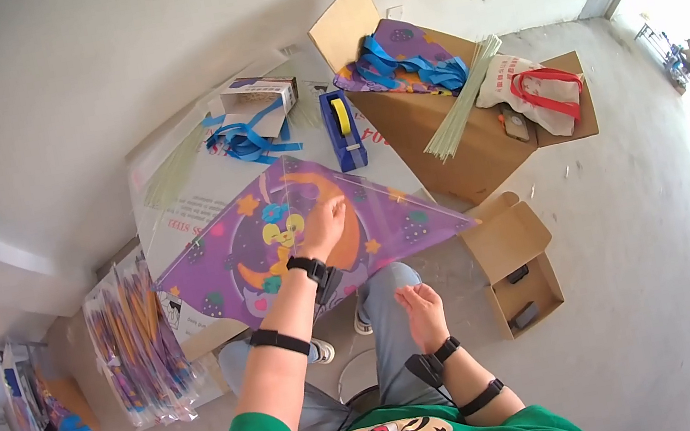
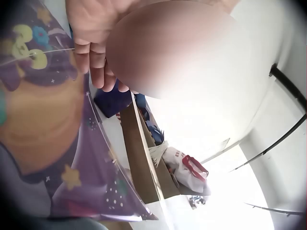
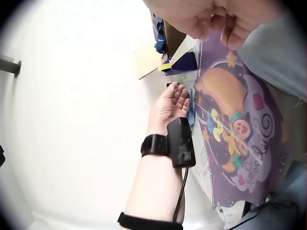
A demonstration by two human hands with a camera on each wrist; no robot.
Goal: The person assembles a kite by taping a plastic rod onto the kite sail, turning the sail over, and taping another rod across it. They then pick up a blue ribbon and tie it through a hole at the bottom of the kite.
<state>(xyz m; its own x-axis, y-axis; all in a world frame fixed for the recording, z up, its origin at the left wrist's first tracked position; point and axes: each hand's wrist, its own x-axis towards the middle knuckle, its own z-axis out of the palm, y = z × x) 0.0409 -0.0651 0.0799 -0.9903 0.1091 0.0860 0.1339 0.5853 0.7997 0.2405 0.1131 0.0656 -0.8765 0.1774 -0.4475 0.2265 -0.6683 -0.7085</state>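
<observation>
A purple kite (image 1: 229, 236), printed with a yellow bear on an orange moon, lies spread over the board and the person's knees. Above its middle hovers my left hand (image 1: 327, 226), fingers loosely bent and nothing visible in them. In the left wrist view, a thin pale line crosses the print and ends beside those fingers. My right hand (image 1: 425, 316) is raised over the right thigh, near the kite's lower edge. Its fingertips (image 3: 234, 38) are bent close to the thumb; I cannot tell whether something thin is between them.
Beyond the kite stand a blue tape dispenser (image 1: 345, 137) and a small carton with blue ribbon (image 1: 253, 139). A large cardboard box (image 1: 432, 131) bears thin sticks (image 1: 464, 102) and a cloth bag (image 1: 527, 96). Packed kites (image 1: 141, 344) lie left; an open small box (image 1: 522, 276) sits right.
</observation>
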